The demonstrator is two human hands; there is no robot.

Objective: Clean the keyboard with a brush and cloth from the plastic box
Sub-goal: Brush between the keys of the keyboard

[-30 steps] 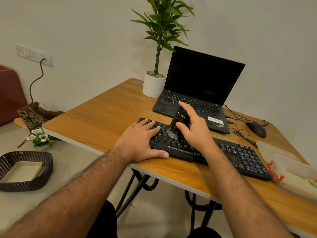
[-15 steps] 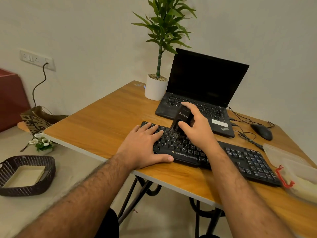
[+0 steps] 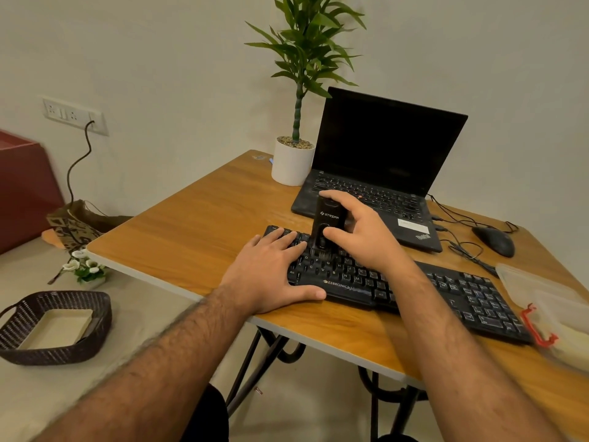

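A black keyboard lies across the wooden table. My right hand grips a black brush that stands nearly upright, its bristles down on the keys at the keyboard's left part. My left hand lies flat over the keyboard's left end, fingers spread on the keys and thumb along the front edge. A clear plastic box with a red clasp sits at the table's right edge, beside its lid. I see no cloth.
Behind the keyboard stands an open black laptop, with a potted plant to its left and a mouse with cables to its right. On the floor at left lie a dark woven basket and small white flowers.
The brush has tipped from a lean to nearly upright and shifted along the left keys. My left hand has stayed on the keyboard's left end.
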